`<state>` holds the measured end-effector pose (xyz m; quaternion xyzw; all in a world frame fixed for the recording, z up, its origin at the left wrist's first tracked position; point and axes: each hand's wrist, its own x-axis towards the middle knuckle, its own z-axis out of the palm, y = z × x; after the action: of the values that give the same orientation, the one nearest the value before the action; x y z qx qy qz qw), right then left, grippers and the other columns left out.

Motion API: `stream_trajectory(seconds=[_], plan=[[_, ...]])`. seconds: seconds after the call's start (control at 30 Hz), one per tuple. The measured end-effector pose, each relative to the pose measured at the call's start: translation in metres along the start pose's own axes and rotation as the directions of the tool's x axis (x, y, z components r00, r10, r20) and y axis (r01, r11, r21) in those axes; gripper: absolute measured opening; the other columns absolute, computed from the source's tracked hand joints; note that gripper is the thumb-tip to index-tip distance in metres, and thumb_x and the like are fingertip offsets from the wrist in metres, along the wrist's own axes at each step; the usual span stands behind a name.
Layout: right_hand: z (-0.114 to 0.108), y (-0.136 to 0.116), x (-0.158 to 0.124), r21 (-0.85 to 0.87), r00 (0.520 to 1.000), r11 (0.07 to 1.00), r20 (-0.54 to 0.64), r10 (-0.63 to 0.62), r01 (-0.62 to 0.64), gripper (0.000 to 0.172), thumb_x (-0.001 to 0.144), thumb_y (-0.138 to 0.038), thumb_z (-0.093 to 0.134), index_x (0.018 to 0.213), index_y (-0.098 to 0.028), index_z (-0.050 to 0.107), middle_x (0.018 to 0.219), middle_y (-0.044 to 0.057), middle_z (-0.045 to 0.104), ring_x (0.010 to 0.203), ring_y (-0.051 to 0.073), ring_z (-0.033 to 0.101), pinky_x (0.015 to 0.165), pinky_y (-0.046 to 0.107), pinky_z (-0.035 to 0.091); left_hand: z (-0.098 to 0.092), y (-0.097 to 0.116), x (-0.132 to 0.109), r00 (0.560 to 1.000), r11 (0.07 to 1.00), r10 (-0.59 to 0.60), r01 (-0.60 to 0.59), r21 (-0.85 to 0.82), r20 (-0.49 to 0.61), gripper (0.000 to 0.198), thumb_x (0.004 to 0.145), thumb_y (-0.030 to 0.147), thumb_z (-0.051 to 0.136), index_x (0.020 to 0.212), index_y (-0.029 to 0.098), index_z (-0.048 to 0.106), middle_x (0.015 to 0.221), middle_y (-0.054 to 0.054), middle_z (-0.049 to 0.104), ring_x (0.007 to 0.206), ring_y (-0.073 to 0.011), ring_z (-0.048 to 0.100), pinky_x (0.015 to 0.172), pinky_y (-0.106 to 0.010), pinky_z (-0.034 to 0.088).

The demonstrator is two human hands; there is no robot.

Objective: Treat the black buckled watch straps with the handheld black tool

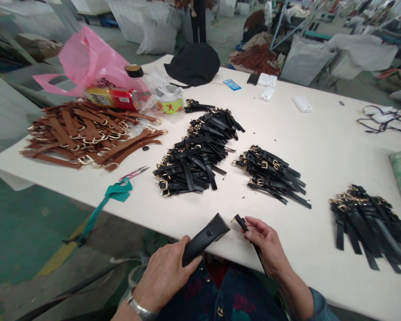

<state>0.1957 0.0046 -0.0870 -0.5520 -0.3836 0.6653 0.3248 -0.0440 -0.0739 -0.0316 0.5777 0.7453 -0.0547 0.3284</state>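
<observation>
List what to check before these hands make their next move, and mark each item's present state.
1. Left hand has a grip on the black handheld tool: ok.
2. Right hand holds a black strap: ok.
3. Tool's end clear of the fingers: ok, a gap shows.
4. Tool switched on: cannot tell.
5. Pink snips out of both hands' way: ok, lying apart.

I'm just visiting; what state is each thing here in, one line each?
Left hand: closed around black handheld tool
Black handheld tool: held; on or off, can't tell
Right hand: gripping black strap
Black strap: held, apart from the tool
Brown straps: heaped
Teal cloth: draped over the table edge
Pink bag: puffed up
Black cap: lying flat
</observation>
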Motion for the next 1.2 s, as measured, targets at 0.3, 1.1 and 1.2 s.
stream_trajectory(seconds=[0.3, 1.1, 1.2], plan=[[-0.008, 0.014, 0.007, -0.378, 0.975, 0.899, 0.077, -0.207, 0.220, 0.034, 0.069, -0.027, 0.060, 0.102, -0.018, 0.059, 0.093, 0.007, 0.064, 0.087, 0.021, 0.059, 0.082, 0.037, 0.046, -0.001, -0.002, -0.001, 1.000, 0.999, 0.032, -0.032, 0.012, 0.002, 0.039, 0.077, 0.051, 0.042, 0.104, 0.024, 0.050, 0.084, -0.004, 0.065, 0.082, -0.0198, 0.061, 0.071, -0.027, 0.041], [0.007, -0.004, 0.023, -0.923, 0.898, -0.107, 0.384, -0.214, 0.370, 0.016, 0.074, -0.007, 0.047, 0.077, -0.016, 0.059, 0.092, 0.011, 0.057, 0.070, 0.019, 0.057, 0.062, 0.028, 0.043, 0.006, 0.006, -0.002, 0.994, 0.994, 0.092, -0.095, 0.047, 0.054, 0.032, 0.077, 0.047, 0.043, 0.099, 0.024, 0.050, 0.088, -0.004, 0.065, 0.083, -0.0201, 0.059, 0.070, -0.028, 0.039], [0.013, -0.009, 0.024, -0.926, 0.908, -0.172, 0.366, -0.202, 0.335, 0.016, 0.073, -0.006, 0.047, 0.073, -0.016, 0.059, 0.086, 0.010, 0.056, 0.064, 0.018, 0.054, 0.058, 0.030, 0.038, 0.006, 0.006, -0.002, 0.995, 0.996, 0.079, -0.081, 0.041, 0.063, 0.034, 0.077, 0.047, 0.044, 0.101, 0.024, 0.050, 0.091, -0.004, 0.064, 0.086, -0.0199, 0.059, 0.072, -0.028, 0.039]])
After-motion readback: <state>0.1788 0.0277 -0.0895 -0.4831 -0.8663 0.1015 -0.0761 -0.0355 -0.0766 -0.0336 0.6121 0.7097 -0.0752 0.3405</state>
